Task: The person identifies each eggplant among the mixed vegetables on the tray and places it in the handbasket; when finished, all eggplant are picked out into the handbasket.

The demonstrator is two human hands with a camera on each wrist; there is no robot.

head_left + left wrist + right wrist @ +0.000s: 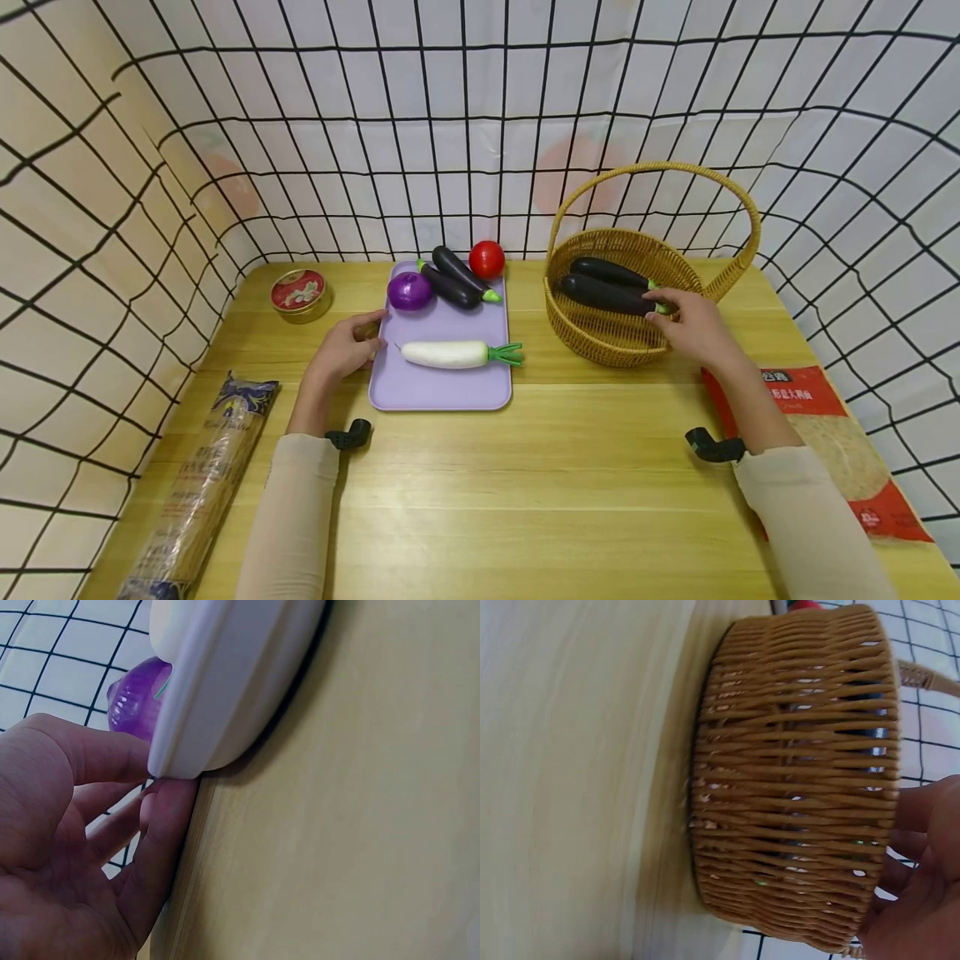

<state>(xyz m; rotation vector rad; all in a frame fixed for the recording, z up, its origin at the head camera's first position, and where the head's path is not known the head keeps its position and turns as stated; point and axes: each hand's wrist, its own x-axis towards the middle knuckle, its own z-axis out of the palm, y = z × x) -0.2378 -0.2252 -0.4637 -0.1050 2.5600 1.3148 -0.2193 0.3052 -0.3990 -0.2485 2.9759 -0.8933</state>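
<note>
My left hand [346, 346] holds the left edge of a lilac tray [442, 396]; in the left wrist view the fingers meet at the tray's rim [184, 697]. On that tray lie a white radish [446, 354] with green leaves, a purple onion [410, 292], two eggplants [452, 286] and a red tomato [487, 259]. Over a wicker basket [600, 346], my right hand [693, 327] pinches the green stem end of the nearer eggplant [606, 295]. Another eggplant [609, 271] lies behind it. In the right wrist view, the basket wall [795, 780] hides most of the fingers.
A round red-topped tin [300, 293] stands left of the tray. A long pasta packet [202, 492] lies at the left, and a red noodle bag [840, 442] lies partly under the right forearm. Black wire grid [465, 117] encloses the back and sides. The basket's tall handle [660, 166] arches upward.
</note>
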